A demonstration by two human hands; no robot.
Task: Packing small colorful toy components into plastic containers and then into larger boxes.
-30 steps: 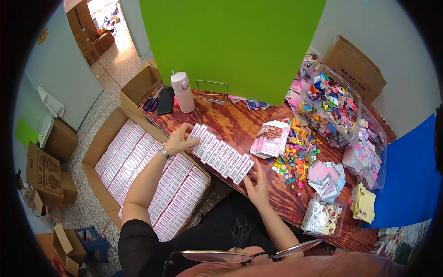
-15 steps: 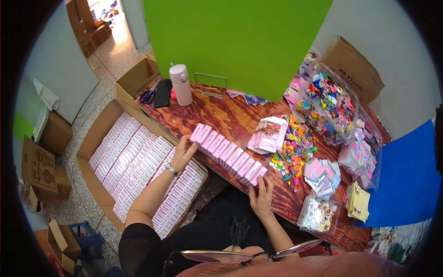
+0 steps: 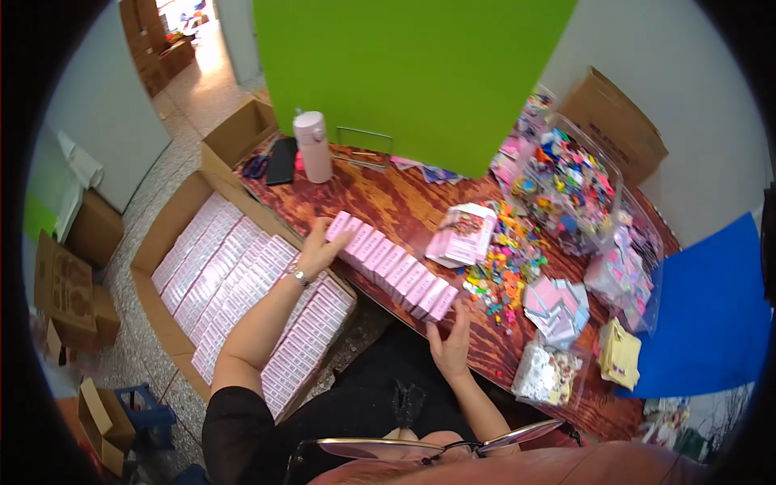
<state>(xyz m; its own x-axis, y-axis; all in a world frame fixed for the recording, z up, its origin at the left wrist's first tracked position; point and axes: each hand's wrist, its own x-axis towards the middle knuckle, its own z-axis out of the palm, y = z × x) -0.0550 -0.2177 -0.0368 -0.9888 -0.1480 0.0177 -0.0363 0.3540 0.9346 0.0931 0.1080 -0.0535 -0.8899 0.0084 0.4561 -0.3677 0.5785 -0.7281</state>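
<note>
Row of pink boxes is lying along the table's near edge, running far-left to near-right between hands. Left hand is touching the far-left end, can't tell if pinching; right hand is resting, fingers spread, nearest the near-right end.

Small pink boxes — one slanting row, on the table.

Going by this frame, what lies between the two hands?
Between the left hand and right hand runs a row of pink boxes, seen in the head view.
</note>
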